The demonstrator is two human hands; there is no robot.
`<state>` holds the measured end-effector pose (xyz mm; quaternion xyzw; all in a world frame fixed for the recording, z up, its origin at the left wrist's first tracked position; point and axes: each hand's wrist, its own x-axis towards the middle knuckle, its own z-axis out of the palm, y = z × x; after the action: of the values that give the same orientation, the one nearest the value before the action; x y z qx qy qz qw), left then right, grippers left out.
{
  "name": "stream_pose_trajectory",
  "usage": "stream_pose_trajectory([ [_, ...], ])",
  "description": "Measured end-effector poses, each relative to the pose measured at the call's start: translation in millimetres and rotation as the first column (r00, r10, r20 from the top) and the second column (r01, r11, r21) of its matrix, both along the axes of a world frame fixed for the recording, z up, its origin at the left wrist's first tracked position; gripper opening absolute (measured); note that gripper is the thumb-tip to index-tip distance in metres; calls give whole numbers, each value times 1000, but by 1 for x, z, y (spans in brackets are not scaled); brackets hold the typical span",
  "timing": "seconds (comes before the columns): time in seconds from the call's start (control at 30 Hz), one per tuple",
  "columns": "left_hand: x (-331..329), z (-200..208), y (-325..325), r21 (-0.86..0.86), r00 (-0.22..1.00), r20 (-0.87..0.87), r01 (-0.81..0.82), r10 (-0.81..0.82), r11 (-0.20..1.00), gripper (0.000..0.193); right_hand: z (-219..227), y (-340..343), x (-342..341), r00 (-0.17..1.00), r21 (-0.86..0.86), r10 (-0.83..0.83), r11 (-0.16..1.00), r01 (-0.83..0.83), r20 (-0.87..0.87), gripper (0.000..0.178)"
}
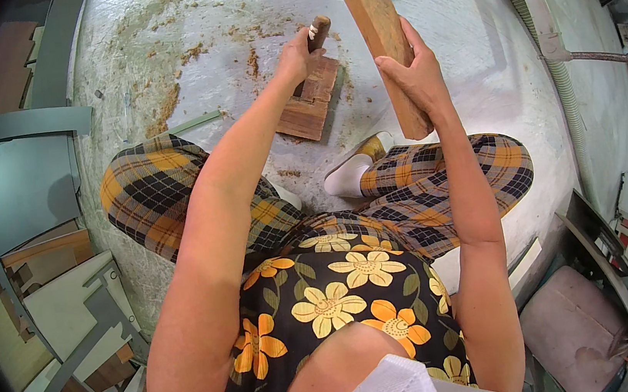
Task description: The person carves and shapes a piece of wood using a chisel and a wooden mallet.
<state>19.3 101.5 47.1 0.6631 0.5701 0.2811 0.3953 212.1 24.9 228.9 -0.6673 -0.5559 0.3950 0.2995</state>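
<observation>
My left hand is closed round the brown wooden handle of what looks like a chisel, held tilted over a flat reddish-brown wooden block. The block lies on the floor in front of my crossed legs and has cut recesses in its face. Below my fist the tool's lower end is mostly hidden, so I cannot tell if it touches the wood. To the right, my right hand grips a long, thick wooden bar. The bar is raised, its near end pointing toward my foot and its far end leaving the view.
Wood shavings are scattered on the grey floor. A thin green strip lies by my left knee. Stacked boards and panels fill the left side. A ribbed hose runs along the right, near a pinkish-grey padded object.
</observation>
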Motion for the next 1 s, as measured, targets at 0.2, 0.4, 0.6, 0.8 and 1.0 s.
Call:
stream_pose_trajectory([
  [0.2,-6,-10,5,-10,998,53,16,-15,1000,43,-26,0,3,937,-100,175,983,-152,303,93],
  [0.4,4,-8,8,-53,998,-59,-8,5,999,41,0,1,-1,1000,61,28,998,-29,8,93],
  [0.6,-6,-21,14,-19,1000,24,16,-16,1000,42,-38,0,8,947,-101,191,980,-170,258,91],
  [0.8,6,-13,14,-75,999,-27,15,-17,997,42,-15,-3,-1,997,118,-30,992,38,-66,94],
  [1.0,-2,-25,20,-3,999,-31,21,-21,1000,42,-34,4,4,966,-35,167,986,-164,198,92],
])
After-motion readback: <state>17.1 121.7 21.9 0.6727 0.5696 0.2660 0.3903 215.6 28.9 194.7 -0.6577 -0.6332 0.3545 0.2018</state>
